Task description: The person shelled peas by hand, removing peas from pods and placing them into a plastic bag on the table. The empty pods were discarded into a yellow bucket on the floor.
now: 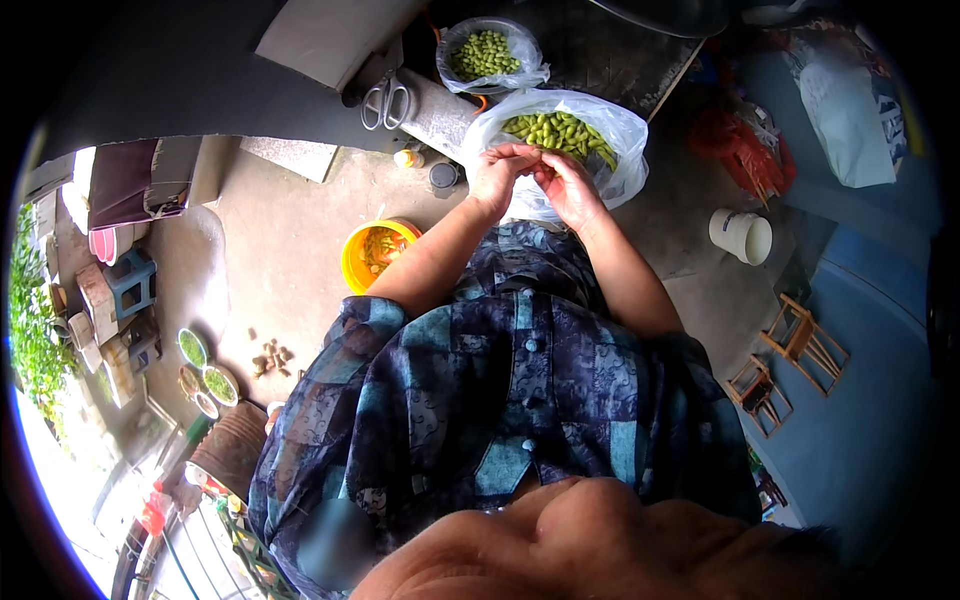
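My left hand [497, 178] and my right hand [568, 187] meet at the fingertips over the near side of a white plastic bag [628, 133]. The fingers of both are pinched together; whatever may be between them is too small or hidden to make out. Green soybean pods [553, 130] lie heaped in the open bag, partly covered by my hands. Beyond it, a round bowl lined with clear plastic [529, 46] holds shelled green beans [484, 55].
Scissors with grey handles [385, 103] lie left of the bag. A yellow bucket [351, 262] with scraps stands by my left forearm. At right are a white bucket [739, 235], a red plastic bag [750, 154] and small wooden chairs [806, 341].
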Demonstrator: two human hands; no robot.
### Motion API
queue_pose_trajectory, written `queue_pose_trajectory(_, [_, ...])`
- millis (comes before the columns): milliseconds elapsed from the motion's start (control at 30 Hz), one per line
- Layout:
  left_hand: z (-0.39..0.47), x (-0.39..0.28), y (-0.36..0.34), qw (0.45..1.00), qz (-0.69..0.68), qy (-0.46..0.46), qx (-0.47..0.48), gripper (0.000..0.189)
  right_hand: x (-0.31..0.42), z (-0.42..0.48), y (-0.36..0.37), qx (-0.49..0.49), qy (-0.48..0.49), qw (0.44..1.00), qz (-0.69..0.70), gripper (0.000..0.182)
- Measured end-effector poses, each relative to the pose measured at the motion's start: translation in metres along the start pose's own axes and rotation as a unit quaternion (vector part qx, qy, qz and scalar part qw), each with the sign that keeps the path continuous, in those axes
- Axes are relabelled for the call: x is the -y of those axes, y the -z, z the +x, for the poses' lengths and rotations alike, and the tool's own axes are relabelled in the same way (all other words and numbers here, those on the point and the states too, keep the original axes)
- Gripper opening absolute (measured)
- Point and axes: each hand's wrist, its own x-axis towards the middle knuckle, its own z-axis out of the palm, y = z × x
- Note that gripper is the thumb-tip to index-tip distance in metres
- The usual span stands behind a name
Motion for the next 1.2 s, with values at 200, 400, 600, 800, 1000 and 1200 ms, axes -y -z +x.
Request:
queue_pose_trajectory(200, [0.001, 0.008, -0.001, 0.996, 0.08, -0.025, 0.007, 0.002, -0.008, 0.008, 0.015, 0.016, 0.006, 1.0, 0.013, 0.008])
queue_pose_trajectory(400, [0.004, 0.001, 0.001, 0.998, -0.016, 0.01, -0.065, 0.004, -0.005, 0.007, 0.028, -0.049, -0.015, 0.998, 0.022, 0.009])
queue_pose_trajectory(600, [0.003, -0.01, 0.008, 0.979, -0.151, 0.138, -0.01, 0.016, 0.032, 0.01, 0.083, -0.273, 0.158, 0.8, -0.511, 0.019])
queue_pose_trajectory(800, [0.002, -0.001, 0.003, 0.982, -0.04, 0.171, -0.066, 0.03, 0.04, 0.011, 0.082, -0.241, 0.156, 0.519, -0.805, 0.017])
queue_pose_trajectory(1000, [0.001, 0.005, 0.005, 0.985, 0.002, 0.172, -0.001, 0.015, 0.029, 0.015, 0.05, -0.113, 0.015, 0.909, -0.402, 0.026])
queue_pose_trajectory(1200, [0.009, 0.001, 0.004, 0.978, -0.064, 0.193, 0.038, 0.014, 0.035, -0.003, 0.009, 0.044, -0.145, 0.974, -0.17, 0.017])
